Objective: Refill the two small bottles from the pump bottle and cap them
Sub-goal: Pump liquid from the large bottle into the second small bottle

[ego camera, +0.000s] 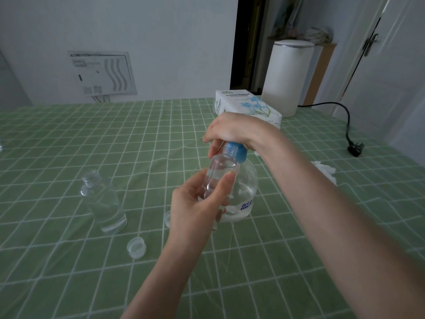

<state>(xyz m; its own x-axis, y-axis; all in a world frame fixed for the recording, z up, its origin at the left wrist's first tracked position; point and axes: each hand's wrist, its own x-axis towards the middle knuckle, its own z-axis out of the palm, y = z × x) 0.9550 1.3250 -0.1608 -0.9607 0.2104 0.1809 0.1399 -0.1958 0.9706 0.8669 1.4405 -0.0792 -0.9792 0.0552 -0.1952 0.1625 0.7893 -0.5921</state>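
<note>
My left hand (197, 203) grips a small clear bottle (219, 174), tilted with its mouth up under the blue pump head (235, 151). My right hand (236, 131) lies curled over the top of that pump head. The round clear pump bottle (245, 192) stands on the table behind the small bottle, holding clear liquid. A second small clear bottle (103, 201) stands uncapped to the left, with some liquid in it. One clear cap (136, 247) lies in front of it. Another cap (167, 218) shows partly behind my left wrist.
The table wears a green checked cloth (69, 146) under clear plastic. A tissue box (248, 104) and a white kettle (287, 77) stand at the back right, with a black cord and plug (355, 149). A crumpled tissue (325, 171) lies right of my arm.
</note>
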